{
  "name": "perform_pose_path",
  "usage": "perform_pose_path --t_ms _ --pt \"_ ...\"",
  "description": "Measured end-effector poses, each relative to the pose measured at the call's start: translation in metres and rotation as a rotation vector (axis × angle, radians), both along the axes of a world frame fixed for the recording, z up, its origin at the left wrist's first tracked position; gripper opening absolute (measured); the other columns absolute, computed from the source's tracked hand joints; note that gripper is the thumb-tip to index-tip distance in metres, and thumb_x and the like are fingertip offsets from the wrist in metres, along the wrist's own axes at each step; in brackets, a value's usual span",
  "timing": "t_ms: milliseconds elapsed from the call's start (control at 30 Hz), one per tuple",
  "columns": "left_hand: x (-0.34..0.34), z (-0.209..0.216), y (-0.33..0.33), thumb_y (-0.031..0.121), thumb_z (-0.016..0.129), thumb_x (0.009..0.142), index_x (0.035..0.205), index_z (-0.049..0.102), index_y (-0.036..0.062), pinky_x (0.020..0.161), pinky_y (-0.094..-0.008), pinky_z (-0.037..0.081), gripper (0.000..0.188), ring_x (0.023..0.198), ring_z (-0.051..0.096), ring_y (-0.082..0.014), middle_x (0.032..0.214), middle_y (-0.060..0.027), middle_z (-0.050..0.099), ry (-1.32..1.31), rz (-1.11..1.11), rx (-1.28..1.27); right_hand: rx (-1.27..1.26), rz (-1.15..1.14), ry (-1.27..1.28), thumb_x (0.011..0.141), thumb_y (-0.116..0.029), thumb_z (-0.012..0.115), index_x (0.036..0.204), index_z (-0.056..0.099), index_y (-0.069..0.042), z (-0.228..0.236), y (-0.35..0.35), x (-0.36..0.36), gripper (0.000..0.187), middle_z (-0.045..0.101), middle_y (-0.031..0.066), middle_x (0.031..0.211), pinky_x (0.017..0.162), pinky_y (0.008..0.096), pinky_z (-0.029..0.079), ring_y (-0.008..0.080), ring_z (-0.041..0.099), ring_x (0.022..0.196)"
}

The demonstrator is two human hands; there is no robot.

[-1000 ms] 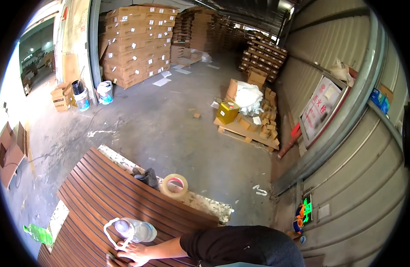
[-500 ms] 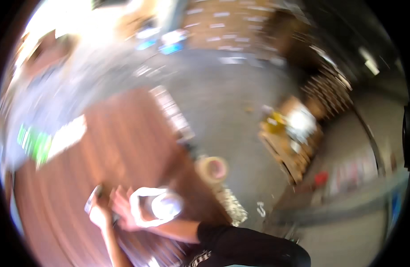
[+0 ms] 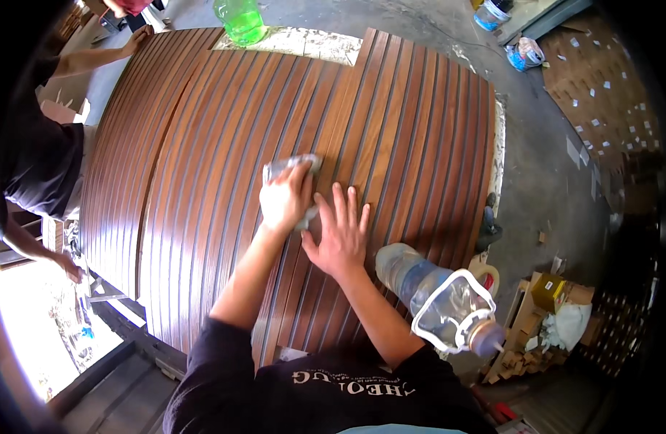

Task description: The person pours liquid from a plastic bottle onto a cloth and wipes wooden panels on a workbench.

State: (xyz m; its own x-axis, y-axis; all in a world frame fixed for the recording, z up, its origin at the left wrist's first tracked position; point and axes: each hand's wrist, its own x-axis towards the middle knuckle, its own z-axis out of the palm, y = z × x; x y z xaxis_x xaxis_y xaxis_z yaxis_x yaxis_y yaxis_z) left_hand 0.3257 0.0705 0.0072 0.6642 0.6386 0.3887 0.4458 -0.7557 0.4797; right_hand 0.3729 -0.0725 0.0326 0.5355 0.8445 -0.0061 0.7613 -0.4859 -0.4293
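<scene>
My left hand is closed over a crumpled grey-white cloth, pressing it against a brown slatted wood panel. Part of the cloth shows below that hand too. Close beside it, my right hand lies on the panel with its fingers spread and nothing in its grasp. A big clear plastic bottle with a white carrying handle and a capped top is just right of my right forearm, its base near the panel.
At the panel's far edge is a bottle of green liquid. A co-worker stands on the left, one hand on the panel's corner. To the right are a tape roll, a littered pallet and buckets.
The view has swung round, and the earlier frame is blurred. Both hands now lie farther forward on the panel; the clear bottle appears right of my right forearm instead of over it.
</scene>
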Motion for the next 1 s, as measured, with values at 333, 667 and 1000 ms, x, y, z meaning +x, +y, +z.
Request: perform_pose_path --t_ms 333,667,1000 --pt "0.139 0.008 0.095 0.022 0.05 0.088 0.095 0.062 0.0086 0.064 -0.0463 0.052 0.02 0.071 0.067 -0.0349 0.082 -0.0182 0.068 -0.058 -0.019 -0.011 -0.038 0.038 -0.01 0.082 -0.046 0.057 0.142 0.038 -0.017 0.006 -0.007 -0.008 0.069 0.022 0.0161 0.153 0.109 0.0627 0.016 0.0386 0.018 0.142" --pt "0.109 0.01 0.081 0.024 0.054 0.088 0.104 0.061 0.0153 0.06 -0.0446 0.053 0.019 0.069 0.067 -0.0316 0.079 -0.0129 0.068 0.071 -0.031 -0.008 -0.027 0.019 0.033 0.081 -0.043 0.06 0.141 0.039 -0.017 0.009 0.007 -0.005 0.068 0.025 0.0175 0.151 0.109 0.0641 0.014 0.0399 0.017 0.141" --pt "0.183 -0.031 0.202 0.04 0.049 0.09 0.118 0.06 0.0096 0.075 -0.0509 0.051 0.043 0.086 0.066 -0.0392 0.101 -0.0209 0.067 0.197 -0.003 0.008 0.138 0.066 0.157 0.078 -0.03 0.062 0.139 0.04 -0.009 -0.012 0.004 -0.011 0.068 0.021 0.02 0.153 0.112 0.0604 0.013 0.0372 0.016 0.143"
